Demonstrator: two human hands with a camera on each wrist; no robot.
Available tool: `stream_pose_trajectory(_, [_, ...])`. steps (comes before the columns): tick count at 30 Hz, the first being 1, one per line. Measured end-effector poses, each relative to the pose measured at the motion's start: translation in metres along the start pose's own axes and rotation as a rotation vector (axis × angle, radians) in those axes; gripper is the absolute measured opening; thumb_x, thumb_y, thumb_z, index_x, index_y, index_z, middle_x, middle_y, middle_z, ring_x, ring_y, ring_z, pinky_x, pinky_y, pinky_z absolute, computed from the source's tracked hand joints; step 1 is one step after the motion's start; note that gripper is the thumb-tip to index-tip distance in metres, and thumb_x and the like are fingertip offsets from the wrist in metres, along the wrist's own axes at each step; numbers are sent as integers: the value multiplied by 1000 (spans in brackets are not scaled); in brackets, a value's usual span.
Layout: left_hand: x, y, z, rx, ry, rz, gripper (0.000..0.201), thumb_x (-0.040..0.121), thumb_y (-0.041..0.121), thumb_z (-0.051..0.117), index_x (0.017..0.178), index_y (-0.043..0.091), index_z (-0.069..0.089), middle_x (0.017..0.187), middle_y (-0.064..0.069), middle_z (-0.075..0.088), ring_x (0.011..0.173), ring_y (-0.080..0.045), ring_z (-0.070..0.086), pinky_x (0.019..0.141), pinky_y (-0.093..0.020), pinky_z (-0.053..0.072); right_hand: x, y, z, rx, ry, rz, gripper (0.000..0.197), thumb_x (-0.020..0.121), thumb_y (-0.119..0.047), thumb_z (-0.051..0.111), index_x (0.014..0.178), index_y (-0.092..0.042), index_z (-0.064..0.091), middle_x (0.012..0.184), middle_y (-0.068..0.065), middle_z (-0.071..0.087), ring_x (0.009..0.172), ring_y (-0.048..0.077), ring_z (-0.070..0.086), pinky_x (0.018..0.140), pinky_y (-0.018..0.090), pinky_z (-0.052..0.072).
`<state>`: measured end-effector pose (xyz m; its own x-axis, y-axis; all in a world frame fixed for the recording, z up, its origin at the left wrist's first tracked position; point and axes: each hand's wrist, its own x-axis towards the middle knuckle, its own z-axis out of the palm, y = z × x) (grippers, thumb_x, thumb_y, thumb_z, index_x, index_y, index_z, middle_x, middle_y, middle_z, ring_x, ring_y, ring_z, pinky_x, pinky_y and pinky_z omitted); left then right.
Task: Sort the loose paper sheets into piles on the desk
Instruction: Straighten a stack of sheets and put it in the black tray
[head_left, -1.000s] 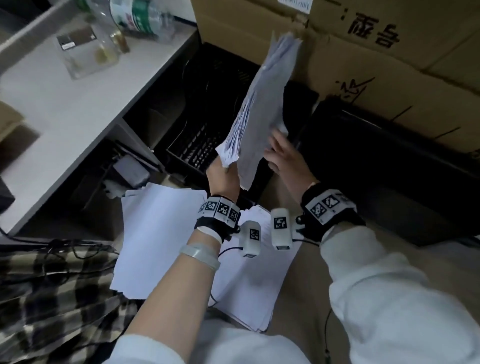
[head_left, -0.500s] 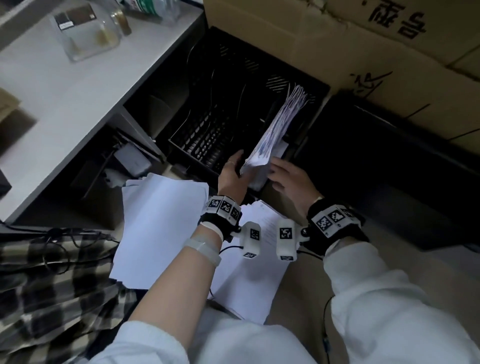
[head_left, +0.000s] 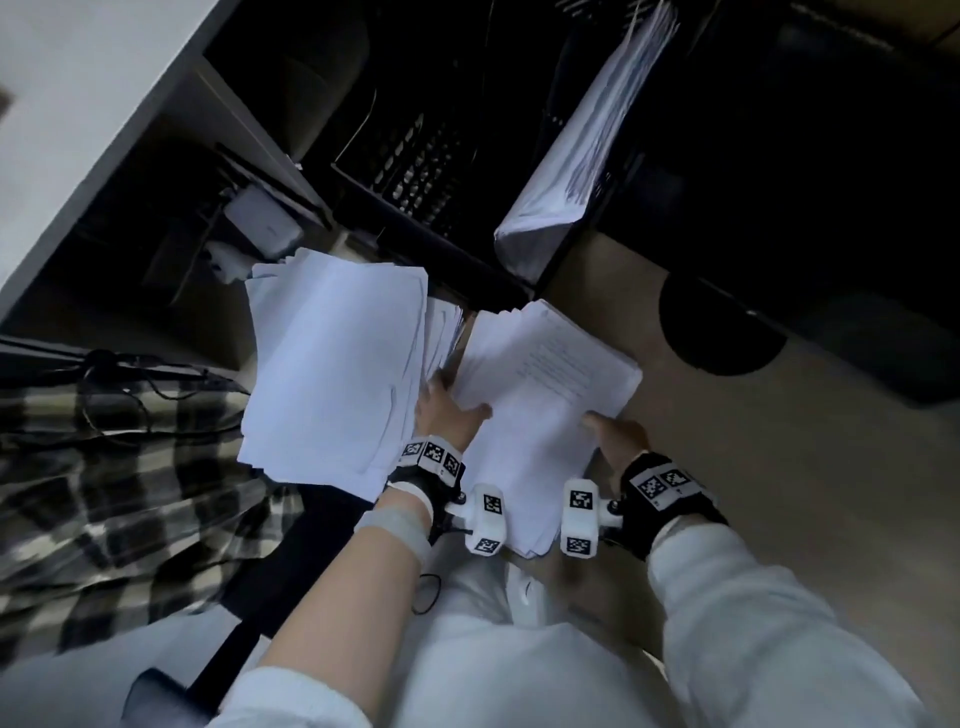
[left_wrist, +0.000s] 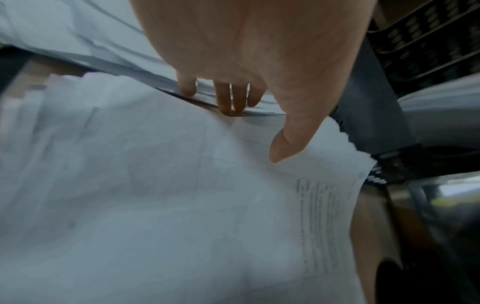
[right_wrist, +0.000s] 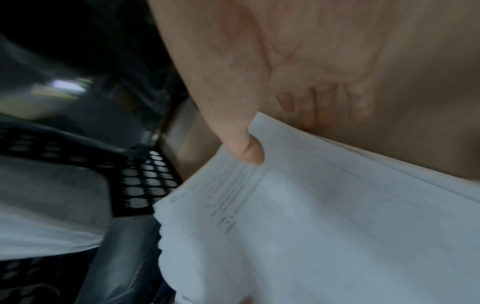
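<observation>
Both hands hold the printed stack (head_left: 545, 395) at its near edges: left hand (head_left: 449, 410) and right hand (head_left: 621, 439) each pinching it, thumb on top. A blank pile (head_left: 332, 364) lies just left.

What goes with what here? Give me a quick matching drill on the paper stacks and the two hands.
Things:
1. printed stack
2. blank stack
3. upright bundle
4. right hand

Places or states:
A. stands on edge in the black mesh tray
B. lies flat, to the left of the left hand
C. held at both side edges
D. thumb on top of the printed stack's right edge

Pairs: 1-C, 2-B, 3-A, 4-D
</observation>
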<state>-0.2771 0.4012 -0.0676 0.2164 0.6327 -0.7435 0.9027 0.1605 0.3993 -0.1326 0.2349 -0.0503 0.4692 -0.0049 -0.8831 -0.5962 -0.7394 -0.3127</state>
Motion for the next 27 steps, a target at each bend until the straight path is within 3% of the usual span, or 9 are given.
stream_pose_trajectory(3, [2, -2, 5, 167, -30, 65, 97, 75, 40, 77, 154, 18, 24, 151, -11, 39, 139, -35, 33, 113, -49, 33, -7, 11, 10, 93, -58, -44, 39, 84, -26, 72, 118, -8, 64, 116, 10, 67, 103, 33, 63, 97, 50, 50])
stream_pose_trajectory(8, [5, -2, 20, 27, -139, 74, 82, 77, 28, 80, 143, 5, 37, 135, -11, 55, 120, -31, 55, 97, -38, 48, 32, 32, 16, 143, -17, -15, 105, 39, -45, 82, 134, -11, 54, 129, 11, 62, 108, 36, 64, 96, 54, 51])
stream_pose_trajectory(10, [1, -2, 29, 12, -149, 80, 73, 85, 21, 74, 143, 0, 35, 133, -14, 53, 120, -33, 55, 90, -32, 45, 33, 32, 12, 128, 29, -1, 110, 41, -47, 82, 136, -5, 48, 131, 12, 59, 108, 37, 63, 92, 55, 52])
stream_pose_trajectory(13, [-9, -2, 41, 18, -146, 104, 60, 90, 11, 65, 142, -4, 37, 136, -20, 52, 123, -36, 54, 87, -29, 42, 8, 25, 4, 157, 36, -17, 80, 59, -28, 81, 128, 5, 54, 120, 16, 64, 102, 36, 66, 77, 42, 55])
stream_pose_trajectory(17, [-40, 14, 45, -82, -151, 183, 58, 89, 6, 60, 143, 2, 39, 136, -14, 52, 121, -33, 54, 98, -38, 47, -17, 29, -24, 230, 81, -126, 37, 78, 1, 70, 115, 1, 67, 108, 14, 70, 97, 32, 68, 87, 42, 56])
stream_pose_trajectory(21, [-97, 65, 36, -403, -32, 324, 35, 87, 1, 57, 121, 8, 52, 109, -9, 62, 106, -30, 61, 82, -31, 47, -62, 5, -76, 409, 125, -365, 24, 72, 2, 71, 95, -5, 73, 97, 11, 74, 95, 35, 70, 84, 46, 57])
stream_pose_trajectory(23, [-130, 93, 31, -558, 66, 430, 33, 88, 0, 56, 119, 8, 52, 103, -1, 62, 100, -20, 61, 82, -27, 47, -85, -10, -104, 481, 141, -505, 37, 64, -7, 77, 100, -8, 73, 98, 7, 76, 93, 30, 72, 83, 45, 58])
stream_pose_trajectory(25, [-161, 111, 29, -684, 148, 579, 41, 89, -2, 55, 125, 17, 49, 107, 11, 61, 98, 0, 60, 87, -19, 49, -107, -21, -132, 509, 134, -627, 54, 59, -18, 82, 111, -8, 70, 101, 4, 75, 91, 23, 73, 75, 30, 59])
stream_pose_trajectory(27, [-183, 119, 31, -749, 214, 680, 43, 88, 0, 56, 128, 15, 49, 113, 7, 62, 104, -3, 59, 93, -20, 47, -121, -18, -157, 422, 122, -701, 33, 70, -20, 83, 99, -14, 70, 93, -4, 72, 83, 12, 69, 68, 18, 54])
